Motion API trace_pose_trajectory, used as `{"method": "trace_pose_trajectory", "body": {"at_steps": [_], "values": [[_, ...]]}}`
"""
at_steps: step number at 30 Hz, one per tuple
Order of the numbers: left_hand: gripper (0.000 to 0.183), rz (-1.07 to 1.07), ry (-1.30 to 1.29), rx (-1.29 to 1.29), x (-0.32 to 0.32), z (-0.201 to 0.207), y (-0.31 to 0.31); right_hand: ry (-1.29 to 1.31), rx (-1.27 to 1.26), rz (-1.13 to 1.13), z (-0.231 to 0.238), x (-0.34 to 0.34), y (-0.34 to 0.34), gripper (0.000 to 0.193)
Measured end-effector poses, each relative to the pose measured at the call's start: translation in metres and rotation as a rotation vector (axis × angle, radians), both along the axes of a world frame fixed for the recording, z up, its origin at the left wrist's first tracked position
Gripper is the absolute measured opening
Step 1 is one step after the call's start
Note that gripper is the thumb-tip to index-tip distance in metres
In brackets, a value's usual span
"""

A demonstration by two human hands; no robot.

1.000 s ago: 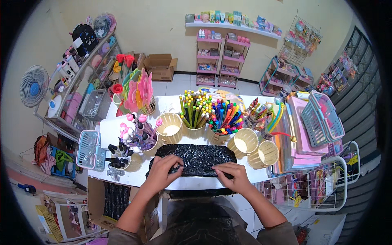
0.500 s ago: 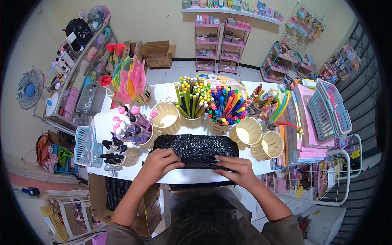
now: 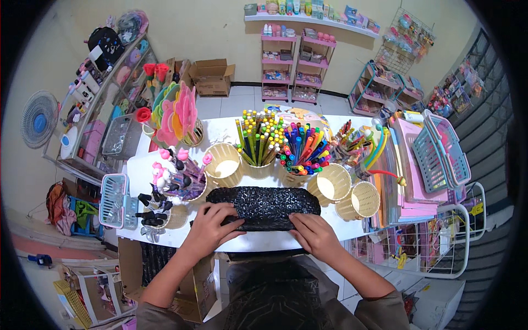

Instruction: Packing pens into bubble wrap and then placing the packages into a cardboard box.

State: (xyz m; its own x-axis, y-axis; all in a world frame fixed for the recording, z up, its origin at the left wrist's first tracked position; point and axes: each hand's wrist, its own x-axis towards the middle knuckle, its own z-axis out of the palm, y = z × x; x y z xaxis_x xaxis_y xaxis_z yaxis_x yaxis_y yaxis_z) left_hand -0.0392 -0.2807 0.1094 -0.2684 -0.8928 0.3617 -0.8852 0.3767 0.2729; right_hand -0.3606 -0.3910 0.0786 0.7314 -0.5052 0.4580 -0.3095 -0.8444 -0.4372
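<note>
A long parcel in black bubble wrap (image 3: pixel 264 206) lies crosswise on the white table (image 3: pixel 352 220) in front of me. My left hand (image 3: pixel 213 226) grips its near left part, fingers bent over the wrap and thumb along the front edge. At the near right corner, my right hand (image 3: pixel 314 234) holds the parcel's edge between fingers and thumb. Whatever is inside the wrap is hidden. Behind the parcel stand a woven cup of green and yellow-tipped pencils (image 3: pixel 258 137), a cup of coloured pens (image 3: pixel 302 148) and empty cream cups (image 3: pixel 330 183).
Animal-topped pens (image 3: pixel 179 176) and a blue basket (image 3: pixel 114 201) stand left. Stacked folders (image 3: pixel 407 159) and another blue basket (image 3: pixel 440 151) sit right. An open cardboard box (image 3: pixel 190 291) holding black wrap is below the table's left front. A wire rack (image 3: pixel 418 250) flanks the right edge.
My right hand's fingers have drawn in from lying across the parcel to its near right edge. The left hand stays at about the same spot. The view has tilted slightly.
</note>
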Motion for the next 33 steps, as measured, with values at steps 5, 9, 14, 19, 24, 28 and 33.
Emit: {"method": "trace_pose_trajectory", "body": {"at_steps": [5, 9, 14, 19, 24, 28, 33], "values": [[0.028, 0.004, -0.122, 0.013, 0.001, -0.005, 0.001, 0.181, -0.152, -0.127, 0.027, 0.008, 0.009, 0.040], [0.026, 0.030, -0.176, 0.059, -0.001, -0.001, 0.001, 0.370, -0.436, -0.222, 0.039, 0.018, 0.015, 0.042], [0.025, 0.063, -0.188, 0.091, -0.004, 0.001, -0.001, 0.216, -0.139, -0.030, 0.011, 0.017, 0.005, 0.043], [0.026, 0.059, 0.194, 0.135, 0.004, -0.021, 0.002, 0.147, -0.098, -0.005, 0.006, 0.017, -0.005, 0.040], [0.025, 0.077, 0.278, 0.161, 0.000, -0.019, 0.007, 0.097, 0.034, 0.081, 0.011, 0.014, -0.021, 0.035], [0.020, 0.083, 0.351, 0.144, -0.002, -0.017, 0.005, 0.055, 0.081, 0.069, 0.009, 0.015, -0.024, 0.030], [0.014, 0.131, 0.379, 0.146, -0.002, -0.018, -0.001, -0.040, 0.146, 0.034, 0.003, 0.020, -0.031, 0.018]]}}
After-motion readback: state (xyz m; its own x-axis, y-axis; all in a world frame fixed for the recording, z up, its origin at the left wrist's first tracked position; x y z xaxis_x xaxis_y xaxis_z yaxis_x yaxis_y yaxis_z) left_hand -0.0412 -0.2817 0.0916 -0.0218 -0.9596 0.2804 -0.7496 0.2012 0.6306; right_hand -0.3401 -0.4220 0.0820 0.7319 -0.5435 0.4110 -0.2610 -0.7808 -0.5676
